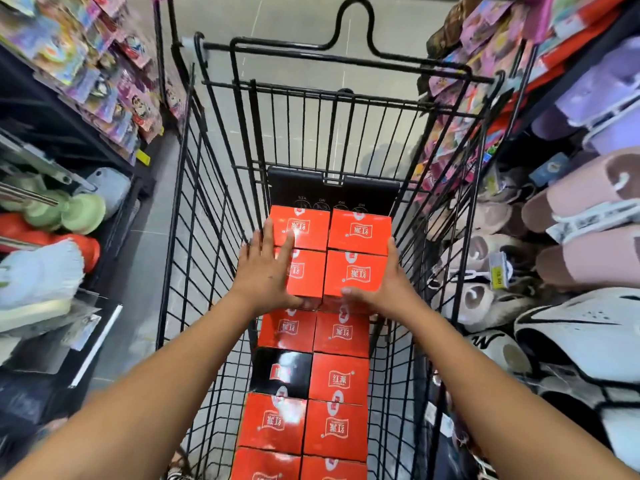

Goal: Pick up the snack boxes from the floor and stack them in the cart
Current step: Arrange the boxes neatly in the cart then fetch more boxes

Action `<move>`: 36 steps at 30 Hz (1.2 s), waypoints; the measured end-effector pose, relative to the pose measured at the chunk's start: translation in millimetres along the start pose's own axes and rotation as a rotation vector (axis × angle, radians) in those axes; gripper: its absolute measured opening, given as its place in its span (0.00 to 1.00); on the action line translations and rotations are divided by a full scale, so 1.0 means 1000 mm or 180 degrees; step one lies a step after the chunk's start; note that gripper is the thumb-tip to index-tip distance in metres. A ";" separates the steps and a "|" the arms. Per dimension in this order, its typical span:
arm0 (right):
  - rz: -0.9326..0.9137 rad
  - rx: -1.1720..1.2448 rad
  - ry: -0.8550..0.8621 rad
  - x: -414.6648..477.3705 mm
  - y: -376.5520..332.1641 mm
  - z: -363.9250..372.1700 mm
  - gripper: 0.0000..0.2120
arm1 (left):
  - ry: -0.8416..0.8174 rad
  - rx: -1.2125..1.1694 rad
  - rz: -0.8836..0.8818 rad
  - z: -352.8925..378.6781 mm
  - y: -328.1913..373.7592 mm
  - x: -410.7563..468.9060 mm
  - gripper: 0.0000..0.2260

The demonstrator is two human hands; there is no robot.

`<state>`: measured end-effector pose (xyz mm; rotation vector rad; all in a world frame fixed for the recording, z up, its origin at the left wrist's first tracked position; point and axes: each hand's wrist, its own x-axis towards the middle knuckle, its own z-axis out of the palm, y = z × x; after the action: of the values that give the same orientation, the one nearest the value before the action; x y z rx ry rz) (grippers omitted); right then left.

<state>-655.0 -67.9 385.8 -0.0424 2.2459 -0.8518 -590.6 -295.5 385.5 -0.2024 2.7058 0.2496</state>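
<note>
pressed the left hand flat, fingers straight, on the left top of four orange snack boxes stacked as an upper layer at the far end of the cart. cupped the right hand round that block's right side, thumb over the near edge. held the hands apart, one per flank. rested the block on a lower double row of like boxes, one black box among them.
</note>
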 end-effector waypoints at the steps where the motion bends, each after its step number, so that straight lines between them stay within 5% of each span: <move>1: 0.0018 -0.0060 0.0031 -0.001 -0.001 0.000 0.73 | 0.0032 0.0010 -0.0026 -0.001 0.001 -0.003 0.59; 9: -0.0246 -0.1266 0.0711 -0.071 -0.052 0.022 0.50 | 0.0528 -0.0219 -0.0114 -0.036 -0.005 -0.071 0.43; 18: -0.1415 -0.1883 0.0222 -0.180 -0.151 0.136 0.38 | 0.1012 -0.0358 -0.0721 -0.055 -0.100 -0.251 0.35; 28: -0.3216 -0.2174 -0.0668 -0.379 -0.278 0.390 0.33 | 0.1654 -0.0511 -0.2491 0.008 -0.242 -0.585 0.34; 36: -0.4161 -0.3034 -0.2069 -0.580 -0.259 0.596 0.31 | 0.1533 -0.1072 -0.4370 0.140 -0.247 -0.878 0.35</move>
<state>100.8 -451.6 587.6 -2.0235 1.5697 -0.1352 301.4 -416.3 588.3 -2.2580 2.2197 0.2207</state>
